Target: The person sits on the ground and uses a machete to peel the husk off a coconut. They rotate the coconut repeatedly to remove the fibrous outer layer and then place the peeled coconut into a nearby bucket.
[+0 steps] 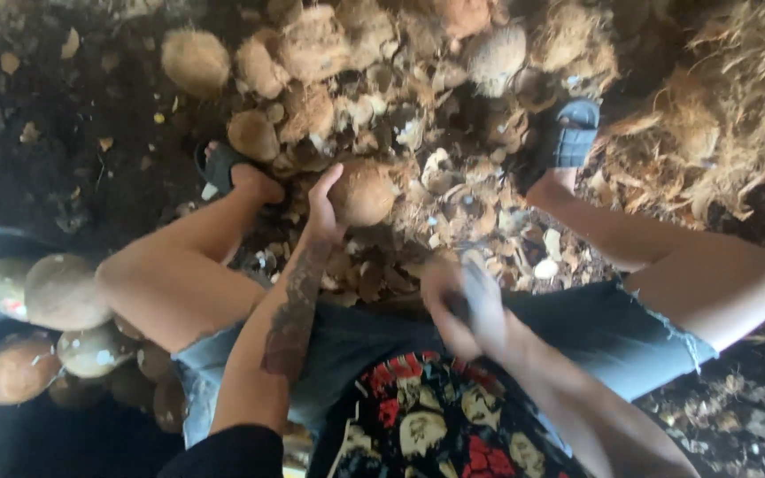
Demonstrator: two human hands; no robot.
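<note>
Far left: a pile of peeled nuts (62,292), smooth and pale brown, lies on the ground beside the left knee (126,274). Behind it, dark soil (55,133) carries scattered dry leaves.

Left of centre: the left foot wears a dark sandal (221,166), set at the edge of the husk litter. The left hand (322,212) is extended forward, forearm tattooed, with thumb and fingers wrapped around the side of a coconut (362,193). The coconut is round, brown and fibrous, and sits just above the litter between the two feet, touching the palm.

Centre: shell chips (453,204) and husk fragments cover the ground. Beyond them, a heap of unpeeled coconuts (312,53) fills the top of the view.

Right of centre: the right hand (467,305) is close to the body above the shorts (595,332), motion-blurred, closed around a dark object that cannot be identified.

Right: the right foot wears a blue sandal (570,134). Loose husk fibre (737,115) is piled at far right.
</note>
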